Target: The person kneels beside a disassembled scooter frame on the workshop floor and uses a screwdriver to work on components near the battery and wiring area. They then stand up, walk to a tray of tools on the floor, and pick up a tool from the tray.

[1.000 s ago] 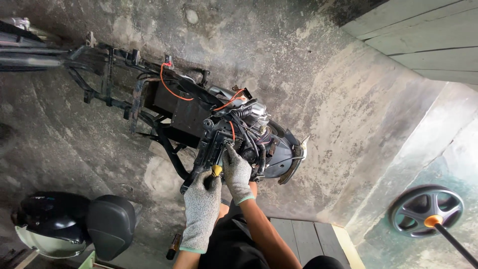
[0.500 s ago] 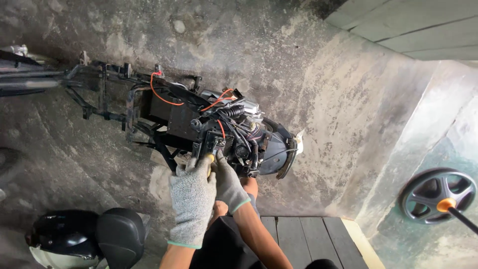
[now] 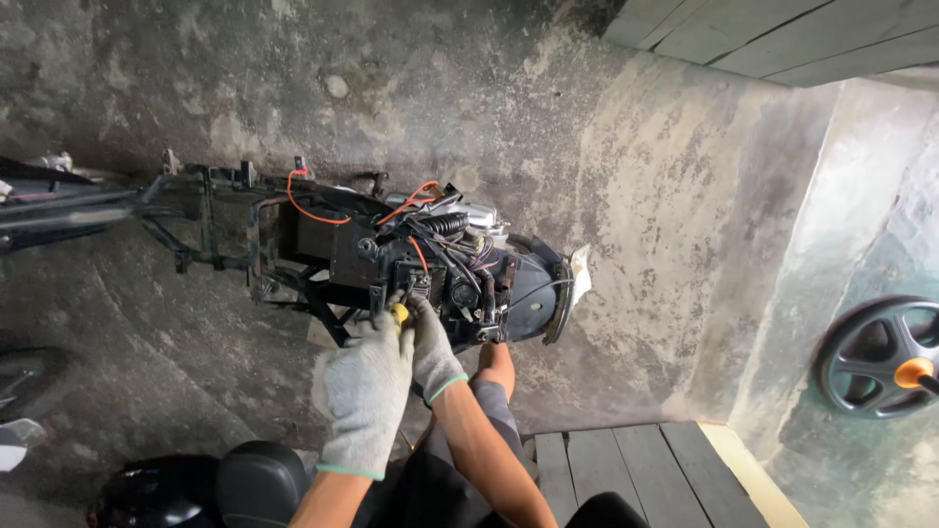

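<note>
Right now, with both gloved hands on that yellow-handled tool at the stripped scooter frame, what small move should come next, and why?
Probably keep the left hand steadying the yellow-handled tool while the right hand guides its tip, which is hidden among the black and orange wires on the scooter frame, so a slip could snag them.

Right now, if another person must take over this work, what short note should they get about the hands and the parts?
Left hand: gloved, closed on a yellow-handled tool whose tip is at the stripped scooter.
Right hand: gloved, resting on the wiring area beside the tool; whether its grip is closed cannot be told.
Scooter lies on the concrete floor, body panels off, frame and orange wires bare.
Done: the covers are off.
Left: the part under the tool is not yet free, as far as can be seen.
A loose wheel lies at the right.
</note>
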